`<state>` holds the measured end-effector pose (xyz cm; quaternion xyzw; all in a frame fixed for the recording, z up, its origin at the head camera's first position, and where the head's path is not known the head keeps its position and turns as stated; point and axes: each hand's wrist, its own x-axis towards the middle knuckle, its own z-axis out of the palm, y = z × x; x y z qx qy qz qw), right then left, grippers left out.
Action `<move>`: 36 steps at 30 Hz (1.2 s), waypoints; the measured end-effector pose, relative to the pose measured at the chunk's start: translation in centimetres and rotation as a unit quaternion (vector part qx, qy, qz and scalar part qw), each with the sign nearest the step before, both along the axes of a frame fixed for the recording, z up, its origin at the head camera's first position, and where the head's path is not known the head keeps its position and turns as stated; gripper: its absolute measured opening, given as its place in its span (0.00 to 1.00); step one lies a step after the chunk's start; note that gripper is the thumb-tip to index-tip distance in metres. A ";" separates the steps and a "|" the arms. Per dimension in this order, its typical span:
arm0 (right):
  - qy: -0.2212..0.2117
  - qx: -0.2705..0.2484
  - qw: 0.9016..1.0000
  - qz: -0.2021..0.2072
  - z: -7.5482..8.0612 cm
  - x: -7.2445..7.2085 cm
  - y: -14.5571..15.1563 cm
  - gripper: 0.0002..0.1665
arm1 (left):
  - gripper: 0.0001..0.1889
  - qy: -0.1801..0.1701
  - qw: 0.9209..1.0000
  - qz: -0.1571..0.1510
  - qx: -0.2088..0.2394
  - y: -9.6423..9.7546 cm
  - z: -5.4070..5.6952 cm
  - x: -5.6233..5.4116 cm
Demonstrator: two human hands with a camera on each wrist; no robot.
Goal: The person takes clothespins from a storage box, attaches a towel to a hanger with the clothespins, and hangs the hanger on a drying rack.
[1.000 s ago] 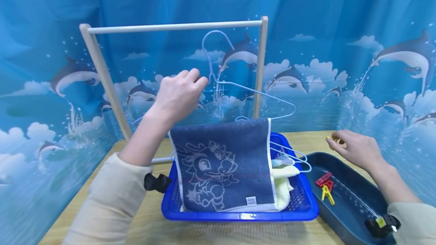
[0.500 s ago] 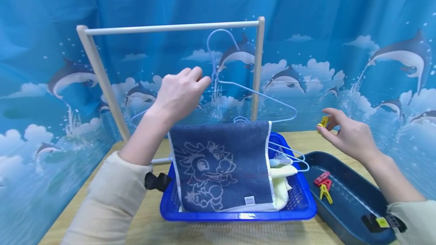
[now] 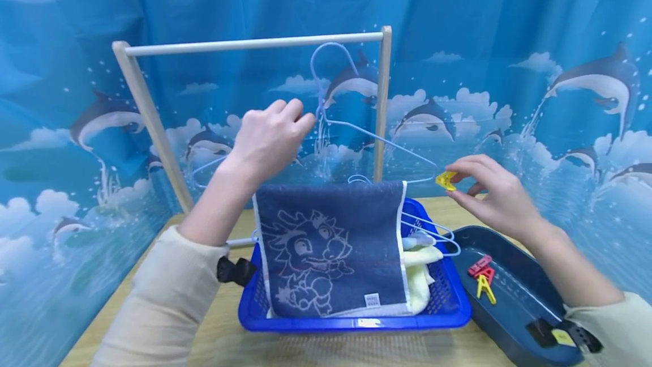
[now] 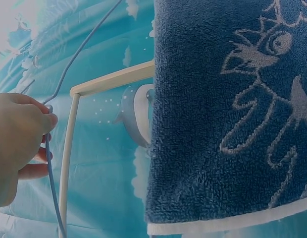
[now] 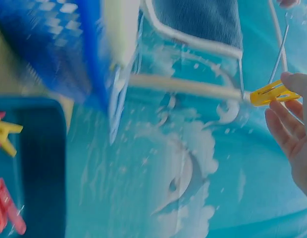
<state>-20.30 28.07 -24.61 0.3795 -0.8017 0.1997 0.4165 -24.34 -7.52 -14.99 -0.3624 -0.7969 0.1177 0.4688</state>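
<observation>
My left hand (image 3: 272, 135) grips a light blue wire hanger (image 3: 387, 141) just below its hook; the left wrist view shows fingers and thumb pinching the wire. Over the hanger's lower bar hangs a dark blue towel (image 3: 333, 248) with a white border and a cartoon dragon outline. In my right hand (image 3: 496, 194), a yellow clothespin (image 3: 446, 180) is pinched between thumb and fingers. Its tip is right at the hanger's right corner, beyond the towel's edge. In the right wrist view the same clothespin (image 5: 270, 93) overlaps the hanger wire.
Below the towel stands a blue plastic basket (image 3: 356, 324) with pale yellow cloth (image 3: 419, 290) and more hangers (image 3: 450, 235). A dark tray (image 3: 509, 321) at right holds red clothespins (image 3: 480, 265) and a yellow one. Behind rises a wooden rack (image 3: 254, 44) with a white bar.
My right hand has risen from above the tray and moved left to the hanger's right corner, carrying the yellow clothespin. The left hand, hanger and towel have stayed nearly still.
</observation>
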 end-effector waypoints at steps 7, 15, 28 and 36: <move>-0.024 -0.032 0.998 0.051 1.4 0.3 -3.7 0.22 | 0.09 0.009 1.000 -0.012 0.004 -0.2 0.1 0.1; -0.069 -0.049 0.996 0.028 2.8 0.2 -8.9 0.24 | 0.10 -0.022 0.999 -0.021 0.026 -0.3 0.2 0.0; -0.028 -0.025 0.996 0.077 1.6 -2.2 -15.5 0.20 | 0.08 -0.034 0.999 -0.023 0.030 -0.7 -0.1 -1.1; -0.029 -0.029 0.996 0.077 0.8 -2.6 -17.3 0.17 | 0.08 -0.032 0.999 -0.018 0.019 -0.4 -0.2 -1.2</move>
